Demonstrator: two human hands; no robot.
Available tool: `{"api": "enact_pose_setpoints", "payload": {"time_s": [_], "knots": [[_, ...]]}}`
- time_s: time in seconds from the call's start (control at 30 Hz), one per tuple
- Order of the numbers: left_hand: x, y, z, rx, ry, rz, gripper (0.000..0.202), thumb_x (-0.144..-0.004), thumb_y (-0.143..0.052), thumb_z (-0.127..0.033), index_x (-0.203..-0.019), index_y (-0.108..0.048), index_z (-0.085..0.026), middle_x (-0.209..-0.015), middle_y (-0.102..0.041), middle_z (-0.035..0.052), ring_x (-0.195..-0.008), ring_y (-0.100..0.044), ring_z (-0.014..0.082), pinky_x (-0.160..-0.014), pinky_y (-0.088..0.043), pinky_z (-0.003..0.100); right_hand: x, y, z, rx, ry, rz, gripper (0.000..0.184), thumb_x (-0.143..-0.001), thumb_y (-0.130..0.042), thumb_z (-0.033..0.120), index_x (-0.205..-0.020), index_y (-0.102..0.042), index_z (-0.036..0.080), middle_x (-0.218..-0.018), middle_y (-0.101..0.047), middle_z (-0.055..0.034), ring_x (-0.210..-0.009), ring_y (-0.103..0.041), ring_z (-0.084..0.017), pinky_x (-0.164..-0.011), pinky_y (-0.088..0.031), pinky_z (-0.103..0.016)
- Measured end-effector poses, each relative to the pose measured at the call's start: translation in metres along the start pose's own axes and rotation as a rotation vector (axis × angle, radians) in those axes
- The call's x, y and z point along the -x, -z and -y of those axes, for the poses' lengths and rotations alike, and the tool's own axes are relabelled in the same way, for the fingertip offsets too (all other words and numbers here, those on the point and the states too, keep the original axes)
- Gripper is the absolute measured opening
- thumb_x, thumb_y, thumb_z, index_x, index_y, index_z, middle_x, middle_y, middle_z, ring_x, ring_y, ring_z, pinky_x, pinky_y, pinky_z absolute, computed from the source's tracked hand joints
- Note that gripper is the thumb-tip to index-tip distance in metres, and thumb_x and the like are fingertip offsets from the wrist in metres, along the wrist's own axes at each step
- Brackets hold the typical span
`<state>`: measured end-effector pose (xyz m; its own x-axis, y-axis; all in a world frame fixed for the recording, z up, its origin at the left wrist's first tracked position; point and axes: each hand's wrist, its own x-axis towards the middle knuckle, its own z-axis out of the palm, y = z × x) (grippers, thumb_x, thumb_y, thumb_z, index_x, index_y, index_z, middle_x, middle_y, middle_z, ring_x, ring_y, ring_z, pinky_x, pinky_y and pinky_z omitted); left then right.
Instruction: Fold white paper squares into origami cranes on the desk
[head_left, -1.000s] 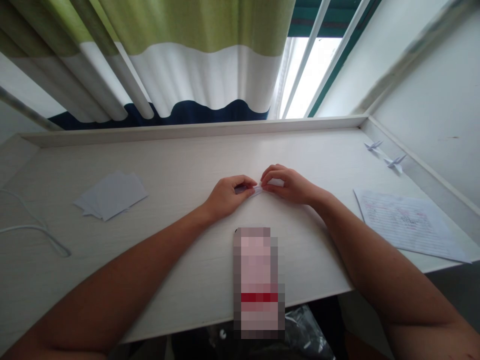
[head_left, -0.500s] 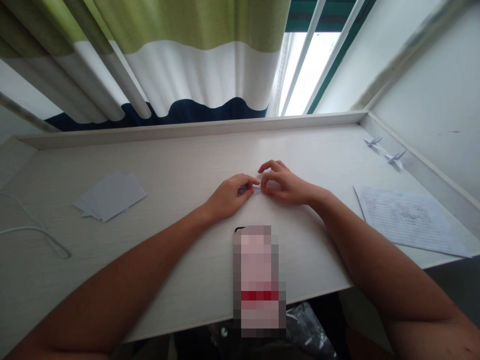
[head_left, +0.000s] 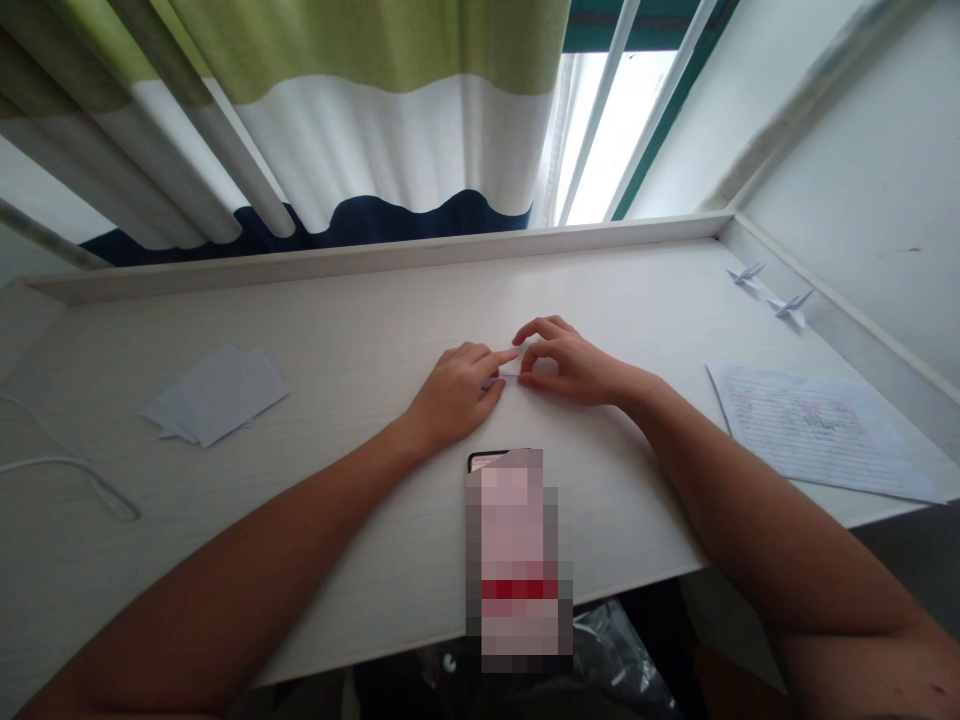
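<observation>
Near the middle of the white desk [head_left: 360, 330], a small piece of folded white paper [head_left: 508, 380] lies between my two hands, largely covered by fingers. My left hand [head_left: 459, 392] is closed over its left part, thumb below and index finger stretched toward the other hand. On the right end, my right hand [head_left: 559, 362] pinches the paper between thumb and index finger, with the other fingers curved above. Just nearer to me is a phone [head_left: 480, 459], its screen mostly blurred out.
To the left lie several loose white paper sheets [head_left: 217, 395] and a white cable [head_left: 82, 463]. Lined paper with writing [head_left: 817, 430] rests at the right edge. Two folded paper figures [head_left: 791, 304] stand by the right rim. A curtain [head_left: 390, 130] hangs behind the desk.
My left index finger has straightened toward my right hand, and the left thumb has shifted slightly down, showing more of the paper. My right hand keeps its pinch. The view has moved a little.
</observation>
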<state>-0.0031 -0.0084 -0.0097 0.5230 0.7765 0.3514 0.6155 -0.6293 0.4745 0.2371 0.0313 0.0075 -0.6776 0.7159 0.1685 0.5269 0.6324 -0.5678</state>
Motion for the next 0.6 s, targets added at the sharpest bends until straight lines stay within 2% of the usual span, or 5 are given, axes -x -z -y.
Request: {"api": "enact_pose_setpoints", "payload": {"time_s": [0.13, 0.27, 0.33, 0.4, 0.6], "knots": [[-0.001, -0.001, 0.000, -0.106, -0.017, 0.008, 0.028, -0.105, -0.056, -0.024, -0.117, -0.079, -0.016, -0.104, -0.072, 0.0114, -0.104, -0.062, 0.0285, -0.094, -0.052, 0.046, -0.002, -0.002, 0.002, -0.047, -0.092, 0.006, 0.015, -0.092, -0.071, 0.030, -0.079, -0.073, 0.023, -0.131, -0.064, -0.0122, -0.131, -0.052, -0.036, -0.116, -0.040, -0.059], [-0.001, -0.002, 0.002, -0.086, 0.001, -0.002, 0.027, -0.104, -0.056, -0.023, -0.112, -0.081, -0.017, -0.103, -0.072, 0.0109, -0.102, -0.060, 0.0274, -0.092, -0.052, 0.044, -0.005, -0.004, 0.004, -0.106, -0.190, -0.020, 0.014, -0.088, -0.072, 0.032, -0.078, -0.073, 0.022, -0.129, -0.063, -0.0133, -0.134, -0.052, -0.037, -0.120, -0.038, -0.059], [0.000, -0.002, 0.002, -0.061, 0.011, -0.009, 0.025, -0.103, -0.058, -0.022, -0.111, -0.081, -0.018, -0.103, -0.072, 0.0105, -0.102, -0.060, 0.0271, -0.092, -0.052, 0.044, -0.006, -0.005, 0.002, -0.127, -0.210, -0.054, 0.009, -0.084, -0.075, 0.030, -0.085, -0.076, 0.022, -0.127, -0.063, -0.0131, -0.132, -0.054, -0.036, -0.121, -0.038, -0.059], [0.000, -0.002, 0.002, -0.043, 0.022, -0.012, 0.024, -0.103, -0.059, -0.021, -0.110, -0.082, -0.018, -0.103, -0.073, 0.0101, -0.102, -0.059, 0.0269, -0.092, -0.052, 0.044, -0.006, -0.005, -0.001, -0.147, -0.199, -0.080, 0.018, -0.080, -0.077, 0.029, -0.097, -0.078, 0.023, -0.125, -0.065, -0.0127, -0.130, -0.056, -0.035, -0.121, -0.039, -0.058], [-0.001, -0.001, 0.002, -0.052, 0.035, -0.023, 0.024, -0.103, -0.059, -0.023, -0.107, -0.082, -0.020, -0.098, -0.072, 0.0086, -0.098, -0.059, 0.0260, -0.092, -0.052, 0.043, -0.008, -0.003, -0.010, -0.369, -0.241, -0.173, 0.022, -0.082, -0.067, 0.017, -0.097, -0.082, 0.023, -0.116, -0.077, -0.0090, -0.109, -0.070, -0.028, -0.104, -0.054, -0.045]]}}
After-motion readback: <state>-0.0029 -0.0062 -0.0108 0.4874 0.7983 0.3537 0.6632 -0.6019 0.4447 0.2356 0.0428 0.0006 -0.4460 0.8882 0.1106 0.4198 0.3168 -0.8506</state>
